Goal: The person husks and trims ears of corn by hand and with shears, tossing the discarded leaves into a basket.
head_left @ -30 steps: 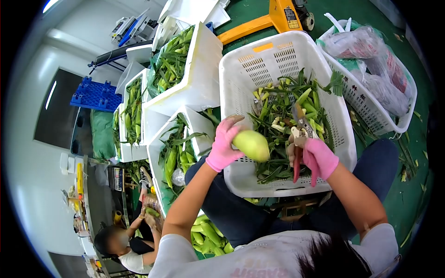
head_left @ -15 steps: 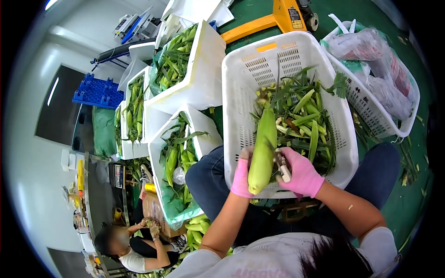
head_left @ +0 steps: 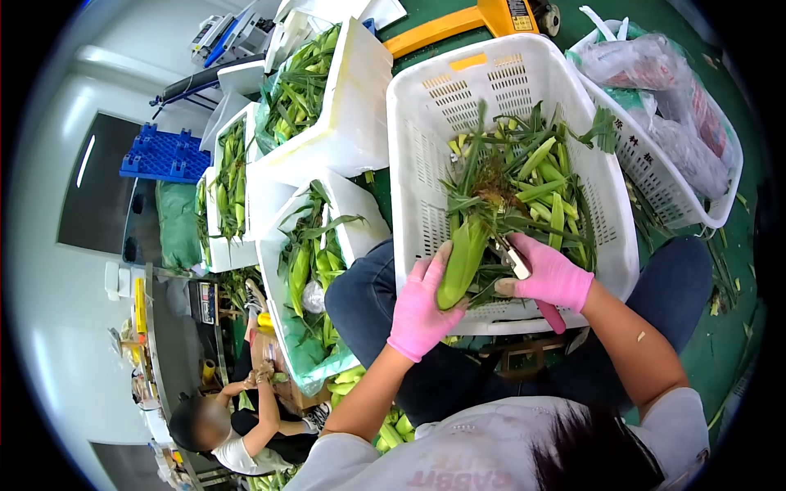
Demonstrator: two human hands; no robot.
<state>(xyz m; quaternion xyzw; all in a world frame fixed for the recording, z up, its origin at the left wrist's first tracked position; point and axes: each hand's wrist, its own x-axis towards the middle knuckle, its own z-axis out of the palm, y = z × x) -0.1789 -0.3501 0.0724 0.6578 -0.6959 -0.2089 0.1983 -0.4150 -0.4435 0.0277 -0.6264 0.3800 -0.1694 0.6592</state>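
Note:
My left hand (head_left: 422, 307), in a pink glove, is closed around the lower part of a green ear of corn (head_left: 463, 258). The ear tilts over the near end of a white slotted basket (head_left: 512, 51), with long leaves and brown silk at its far end. Just to its right, my right hand (head_left: 555, 274), also gloved in pink, grips pruning shears (head_left: 517, 260). Their metal part points at the ear, and a pink handle sticks out below the palm. Cut husks and leaves (head_left: 544, 176) lie inside the basket.
White foam boxes (head_left: 356, 98) full of leafy corn stand to the left. Another basket (head_left: 655, 184) with plastic bags is at the right, a yellow pallet jack (head_left: 434, 31) beyond. A co-worker (head_left: 237, 442) sits at lower left beside piled corn (head_left: 397, 430).
A smooth, long ear was in my left hand; the ear there now shows leaves and silk. My left hand has shifted left, and the shears' pink handle has come into view.

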